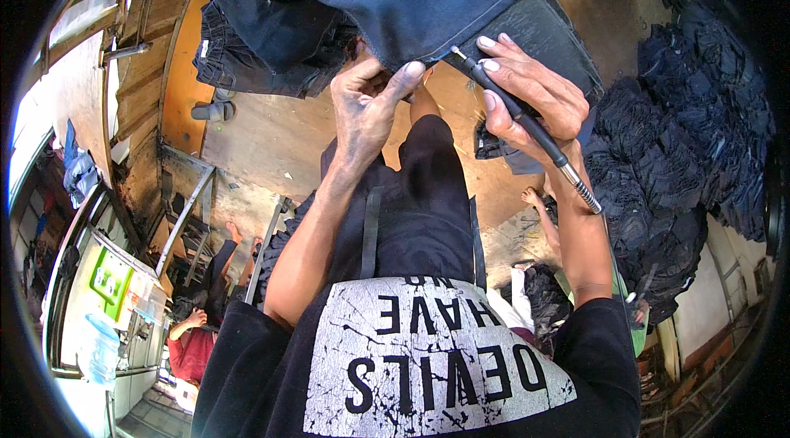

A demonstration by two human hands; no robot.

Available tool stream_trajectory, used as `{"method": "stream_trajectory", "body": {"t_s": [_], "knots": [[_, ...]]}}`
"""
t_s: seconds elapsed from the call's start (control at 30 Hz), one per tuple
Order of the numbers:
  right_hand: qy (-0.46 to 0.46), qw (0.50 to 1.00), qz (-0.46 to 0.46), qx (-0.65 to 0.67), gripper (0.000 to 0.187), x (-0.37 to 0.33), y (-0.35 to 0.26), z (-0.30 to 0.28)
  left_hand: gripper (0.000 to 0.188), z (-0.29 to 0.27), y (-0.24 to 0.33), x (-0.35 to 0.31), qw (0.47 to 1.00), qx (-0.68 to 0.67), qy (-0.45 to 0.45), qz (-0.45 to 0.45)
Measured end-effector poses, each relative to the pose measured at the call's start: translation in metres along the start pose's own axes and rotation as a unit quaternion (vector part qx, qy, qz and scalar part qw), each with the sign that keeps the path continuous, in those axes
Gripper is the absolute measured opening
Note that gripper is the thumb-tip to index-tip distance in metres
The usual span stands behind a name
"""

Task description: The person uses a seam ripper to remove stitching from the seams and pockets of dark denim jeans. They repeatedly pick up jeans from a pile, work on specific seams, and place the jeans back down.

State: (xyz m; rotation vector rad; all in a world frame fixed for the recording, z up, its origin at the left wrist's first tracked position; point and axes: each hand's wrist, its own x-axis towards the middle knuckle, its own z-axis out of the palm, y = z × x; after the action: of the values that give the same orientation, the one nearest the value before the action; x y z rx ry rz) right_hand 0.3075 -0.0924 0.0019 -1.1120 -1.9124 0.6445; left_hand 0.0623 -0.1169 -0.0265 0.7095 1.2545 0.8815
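Note:
A dark blue denim garment [395,10] is spread over a black board [547,35] at the top of the view. My left hand [362,105] pinches the garment's near edge between thumb and fingers. In my right hand [547,92] is a slim black rotary-tool handpiece [535,127], held like a pen. Its narrow metal tip points left, at the denim edge beside my left thumb; whether it touches cannot be made out. A metal spring sleeve and a thin cable trail from the handpiece's back end along my right forearm.
Large heaps of dark garments [658,134] rise on the right. More dark clothing [230,51] hangs at the upper left. Sandals [214,111] lie on the wooden floor [271,142]. Other people sit nearby, one in a red top [191,352]. A water bottle [100,347] stands lower left.

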Motion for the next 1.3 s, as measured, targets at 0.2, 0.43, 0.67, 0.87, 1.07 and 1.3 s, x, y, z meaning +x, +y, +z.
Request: {"method": "stream_trajectory", "body": {"t_s": [0.2,0.43,0.67,0.87,1.07,1.3], "knots": [[0.006,1.000,0.011,-0.010,0.023,-0.0001,-0.0016,0.0030,0.023,-0.0021,-0.0026,-0.0001,1.000,-0.006,-0.002,0.009],[0.016,1.000,0.017,-0.021,0.022,-0.0003,0.0020,0.0023,0.014,-0.0007,0.0013,0.0000,1.000,0.014,0.015,0.001],[0.028,0.999,0.022,-0.030,0.025,0.0002,0.0037,-0.0015,0.014,-0.0034,0.0011,0.0015,0.999,0.036,-0.001,0.006],[0.022,0.998,0.051,-0.023,0.028,-0.0022,0.0030,-0.0044,0.016,-0.0024,-0.0006,0.0012,1.000,0.013,-0.004,0.005],[0.052,0.997,0.049,-0.040,0.029,-0.0001,0.0063,-0.0040,0.017,-0.0025,0.0019,0.0012,1.000,0.029,-0.007,-0.009],[0.063,0.994,0.074,-0.039,0.029,-0.0020,0.0075,-0.0040,0.018,-0.0003,0.0034,0.0038,1.000,0.017,0.018,-0.013]]}}
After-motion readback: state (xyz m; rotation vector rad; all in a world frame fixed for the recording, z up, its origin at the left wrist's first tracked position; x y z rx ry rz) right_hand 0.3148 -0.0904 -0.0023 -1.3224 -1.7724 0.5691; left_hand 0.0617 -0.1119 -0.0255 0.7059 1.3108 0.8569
